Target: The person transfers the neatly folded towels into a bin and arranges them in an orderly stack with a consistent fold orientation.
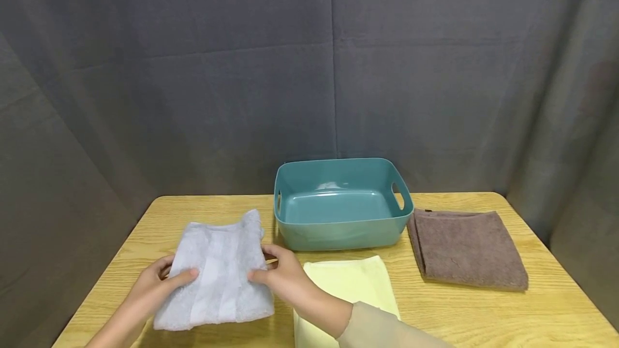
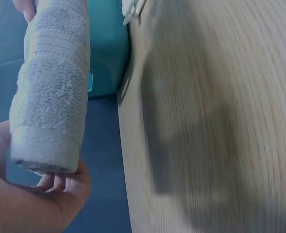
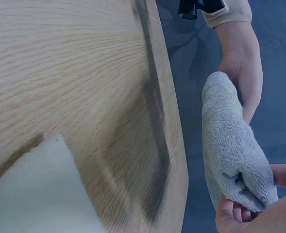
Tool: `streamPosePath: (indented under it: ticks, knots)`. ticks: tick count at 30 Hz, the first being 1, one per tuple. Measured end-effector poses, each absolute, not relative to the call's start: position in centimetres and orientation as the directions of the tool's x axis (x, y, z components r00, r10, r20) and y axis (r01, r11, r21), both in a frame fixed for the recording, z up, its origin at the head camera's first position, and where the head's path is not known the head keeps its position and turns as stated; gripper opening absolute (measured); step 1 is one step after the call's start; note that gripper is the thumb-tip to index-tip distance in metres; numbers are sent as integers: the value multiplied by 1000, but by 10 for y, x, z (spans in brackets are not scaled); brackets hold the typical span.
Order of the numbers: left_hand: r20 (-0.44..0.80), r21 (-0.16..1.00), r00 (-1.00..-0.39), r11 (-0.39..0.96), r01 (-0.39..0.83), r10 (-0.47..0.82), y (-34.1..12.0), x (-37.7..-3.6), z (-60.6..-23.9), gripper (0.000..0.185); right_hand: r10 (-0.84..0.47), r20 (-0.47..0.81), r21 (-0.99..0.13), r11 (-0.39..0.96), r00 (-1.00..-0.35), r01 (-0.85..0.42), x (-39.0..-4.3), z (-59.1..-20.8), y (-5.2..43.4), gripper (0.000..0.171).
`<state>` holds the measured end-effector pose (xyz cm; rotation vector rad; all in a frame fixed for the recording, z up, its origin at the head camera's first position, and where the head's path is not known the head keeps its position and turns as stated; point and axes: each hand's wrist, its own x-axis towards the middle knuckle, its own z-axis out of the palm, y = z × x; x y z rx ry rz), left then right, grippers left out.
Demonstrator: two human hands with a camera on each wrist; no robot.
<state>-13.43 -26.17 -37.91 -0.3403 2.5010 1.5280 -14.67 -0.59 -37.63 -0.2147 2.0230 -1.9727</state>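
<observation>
- Folded pale grey terry towel (image 1: 216, 278): held over the surface's near-left part.
- Your left hand (image 1: 153, 284) and right hand (image 1: 284, 274): each pinching one side edge.
- Risk: uneven grip likely loosens the fold; it may sag open.

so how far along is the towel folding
Looks done: the brown terry towel lies folded right of the empty teal plastic basin. In hand: left hand and right hand grip the folded grey terry towel. Left: the pale yellow towel lies on the wooden table.
</observation>
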Motion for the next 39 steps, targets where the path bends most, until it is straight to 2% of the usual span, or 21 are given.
streamPosePath:
  ticks: [16, 21, 39]
  knots:
    - [-272, 871, -962, 418, -258, -26, -245, -120, -376, 72, -319, -123, -992, 24, -940, 121, -134, -379, 24, 60]
    - [-278, 885, -960, 388, -257, -2, -237, -117, -374, 70, -313, -93, -996, 19, -945, 92, -129, -384, 36, 58]
    - [-170, 928, -983, 346, -137, 67, -202, -112, -380, 63, -274, -98, -994, 73, -957, 81, -118, -387, 77, 60]
